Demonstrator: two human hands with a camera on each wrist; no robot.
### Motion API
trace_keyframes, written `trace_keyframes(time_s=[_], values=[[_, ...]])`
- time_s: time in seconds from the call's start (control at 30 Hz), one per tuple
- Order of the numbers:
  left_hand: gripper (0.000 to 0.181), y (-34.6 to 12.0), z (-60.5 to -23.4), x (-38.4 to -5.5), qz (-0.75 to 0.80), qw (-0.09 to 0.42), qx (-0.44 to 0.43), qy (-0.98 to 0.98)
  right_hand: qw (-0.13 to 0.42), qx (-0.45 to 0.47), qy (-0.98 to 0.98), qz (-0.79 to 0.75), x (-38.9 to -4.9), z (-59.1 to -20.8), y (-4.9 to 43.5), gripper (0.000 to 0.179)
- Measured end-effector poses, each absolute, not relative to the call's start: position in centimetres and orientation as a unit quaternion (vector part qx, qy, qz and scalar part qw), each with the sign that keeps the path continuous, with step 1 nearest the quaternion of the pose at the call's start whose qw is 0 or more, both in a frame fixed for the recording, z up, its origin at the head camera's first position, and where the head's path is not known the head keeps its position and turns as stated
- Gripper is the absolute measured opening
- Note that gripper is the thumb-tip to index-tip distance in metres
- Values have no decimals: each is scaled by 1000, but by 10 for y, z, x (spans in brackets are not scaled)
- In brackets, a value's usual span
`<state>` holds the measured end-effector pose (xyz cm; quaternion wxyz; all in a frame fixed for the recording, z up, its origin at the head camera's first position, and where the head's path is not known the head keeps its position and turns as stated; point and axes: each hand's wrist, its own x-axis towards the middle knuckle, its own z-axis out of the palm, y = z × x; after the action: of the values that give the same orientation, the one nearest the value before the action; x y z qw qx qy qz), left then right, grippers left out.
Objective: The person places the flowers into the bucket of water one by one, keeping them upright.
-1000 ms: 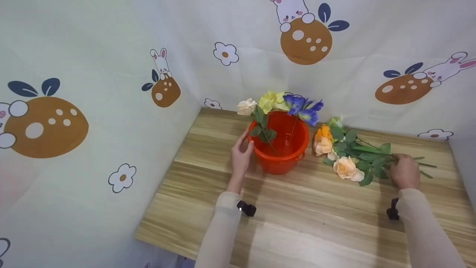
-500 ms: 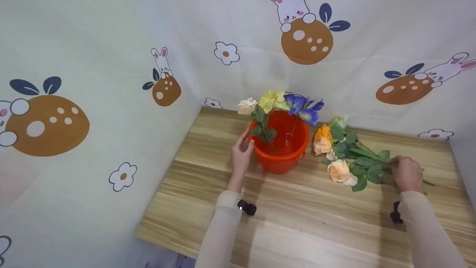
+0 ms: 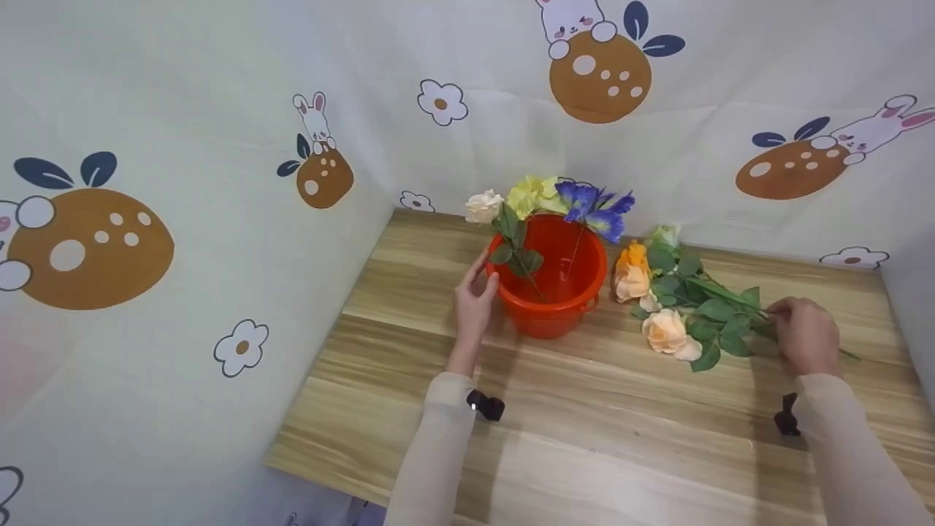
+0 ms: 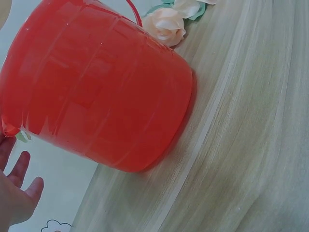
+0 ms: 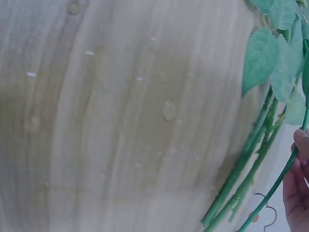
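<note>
A red plastic bucket (image 3: 544, 321) stands on the wooden table, with a cream rose (image 3: 483, 207), a yellow flower (image 3: 532, 196) and a blue-violet flower (image 3: 597, 210) leaning at its rim. Against its left side rests my left hand (image 3: 475, 303), fingers loosely extended and fingertips at the rim. To the right of the bucket lies a bunch of flowers with peach roses (image 3: 666, 332) and an orange flower (image 3: 632, 257). My right hand (image 3: 809, 336) is at the stem end. In the right wrist view its thumb and fingers pinch one green flower stem (image 5: 279, 182), apart from several other stems (image 5: 241, 166).
The wooden table (image 3: 599, 409) meets a printed cloth backdrop (image 3: 497, 139) at the back and left. The bucket's red handle (image 4: 135, 12) shows on the side toward the flower bunch. The table's left edge runs diagonally toward the front.
The right hand has shifted slightly right along the stems and now pinches a stem. The lower peach rose has moved a little left. The left hand and bucket have stayed put.
</note>
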<state>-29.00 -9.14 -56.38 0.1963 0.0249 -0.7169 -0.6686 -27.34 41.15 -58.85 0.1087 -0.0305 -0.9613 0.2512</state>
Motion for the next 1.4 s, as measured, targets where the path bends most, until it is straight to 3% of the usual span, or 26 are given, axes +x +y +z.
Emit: trace_keyframes(time_s=[0.3, 0.7, 1.03, 1.4], values=[[43, -87, -529, -271, -665, 189, 20, -722, 139, -41, -956, 256, -275, -575, 413, 11], [45, -91, -564, -291, -683, 182, 38, -707, 157, -69, -944, 281, -275, -553, 405, 16], [44, -91, -563, -290, -681, 187, 32, -707, 187, -48, -930, 312, -277, -528, 380, 23], [45, -91, -561, -289, -680, 175, 44, -711, 245, 1, -903, 353, -285, -495, 335, 15]])
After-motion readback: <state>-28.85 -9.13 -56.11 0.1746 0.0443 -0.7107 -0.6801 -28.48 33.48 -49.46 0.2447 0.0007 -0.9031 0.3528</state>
